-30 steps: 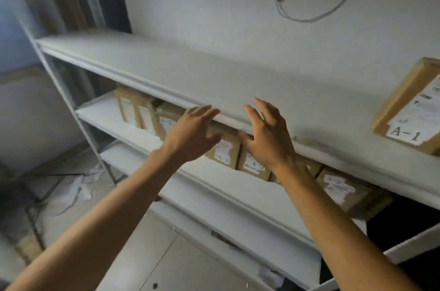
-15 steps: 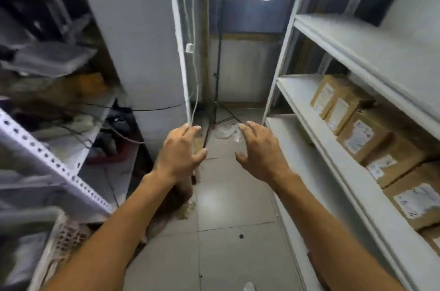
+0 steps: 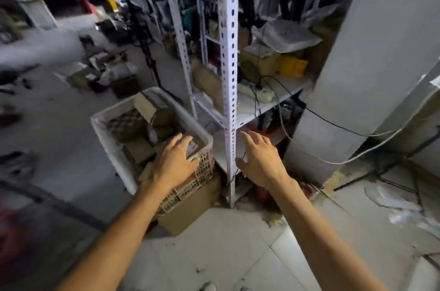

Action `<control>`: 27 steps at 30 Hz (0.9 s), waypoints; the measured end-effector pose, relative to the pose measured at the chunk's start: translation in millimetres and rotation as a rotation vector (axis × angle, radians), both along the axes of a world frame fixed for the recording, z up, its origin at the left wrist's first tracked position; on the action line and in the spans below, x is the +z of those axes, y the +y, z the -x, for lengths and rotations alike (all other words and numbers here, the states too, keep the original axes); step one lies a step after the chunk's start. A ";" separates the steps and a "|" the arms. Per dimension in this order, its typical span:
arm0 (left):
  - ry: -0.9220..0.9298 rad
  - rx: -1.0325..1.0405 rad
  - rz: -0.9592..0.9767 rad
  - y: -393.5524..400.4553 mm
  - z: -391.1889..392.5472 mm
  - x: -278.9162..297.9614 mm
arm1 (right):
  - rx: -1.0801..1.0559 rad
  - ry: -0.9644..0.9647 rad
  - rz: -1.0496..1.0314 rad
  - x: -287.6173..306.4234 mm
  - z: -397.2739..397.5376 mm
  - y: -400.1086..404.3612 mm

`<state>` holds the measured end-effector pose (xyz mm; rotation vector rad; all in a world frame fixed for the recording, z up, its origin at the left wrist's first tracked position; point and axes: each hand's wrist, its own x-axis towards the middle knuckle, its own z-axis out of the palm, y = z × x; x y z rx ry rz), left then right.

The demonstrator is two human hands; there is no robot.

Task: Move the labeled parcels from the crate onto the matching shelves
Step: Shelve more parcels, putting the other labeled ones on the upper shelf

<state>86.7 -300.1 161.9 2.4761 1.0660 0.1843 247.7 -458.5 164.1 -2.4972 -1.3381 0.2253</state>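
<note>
Parcels (image 3: 142,145), brown cardboard boxes, lie inside a white plastic lattice-walled crate (image 3: 112,148) at centre-left. One parcel (image 3: 146,106) at the far end stands tilted against the others. The crate rests on a brown cardboard carton (image 3: 190,205) set on the pale tiled floor (image 3: 226,255).

Both forearms extend forward from the lower edge. The left hand (image 3: 175,163) is over the near right corner of the crate, its fingers (image 3: 177,140) straight and spread apart above the parcels, gripping nothing; contact with a parcel cannot be determined. The right hand (image 3: 260,162) hangs in the air just right of the crate, its fingers (image 3: 250,139) relaxed and apart, holding nothing.

Between the two hands stands a white perforated metal upright (image 3: 229,64) of a shelving rack. Behind it, a white rack shelf (image 3: 252,107) carries a white power strip (image 3: 259,93) with black cables and a yellow packet (image 3: 294,66). A grey wall panel (image 3: 357,76) is at the right. Farther items are blurred.
</note>
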 end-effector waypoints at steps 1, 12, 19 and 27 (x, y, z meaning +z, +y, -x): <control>0.010 0.048 0.005 1.6 9.7 -2.2 | 0.041 0.006 -0.001 -1.7 1.8 8.7; 0.106 0.323 0.007 24.3 76.4 -32.6 | 0.280 0.136 0.058 -32.5 29.6 96.4; 0.038 0.294 0.084 80.1 68.7 -60.0 | 0.279 0.132 0.192 -60.3 29.1 148.8; 0.052 0.192 0.228 162.3 54.7 -104.2 | 0.206 0.193 0.312 -97.5 25.1 215.8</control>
